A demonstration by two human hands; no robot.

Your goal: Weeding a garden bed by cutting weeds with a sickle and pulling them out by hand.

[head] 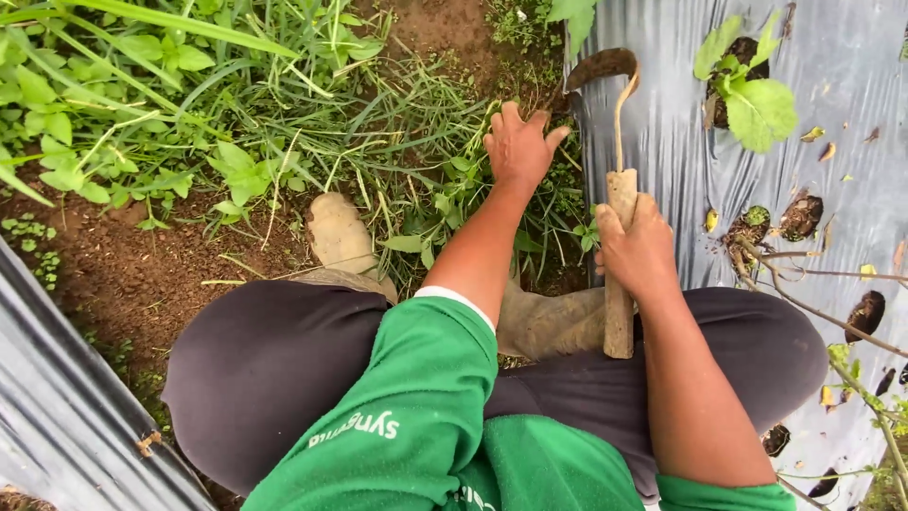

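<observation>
My left hand [520, 147] reaches forward into a clump of grass and weeds [416, 142], fingers curled down around the blades. My right hand [638, 251] grips the wooden handle of a small hand sickle [619, 189]. Its thin metal neck rises to a curved, soil-caked blade [601, 66] at the edge of the plastic mulch. I am squatting, with dark trousers and two muddy boots [340, 237] below my hands.
Silver plastic mulch [662, 142] covers the bed on the right, with planting holes and a leafy seedling [747, 95]. Another mulch sheet [57, 407] lies at lower left. Bare brown soil [123, 274] and thick weeds fill the furrow between. Dry twigs [813, 303] cross at right.
</observation>
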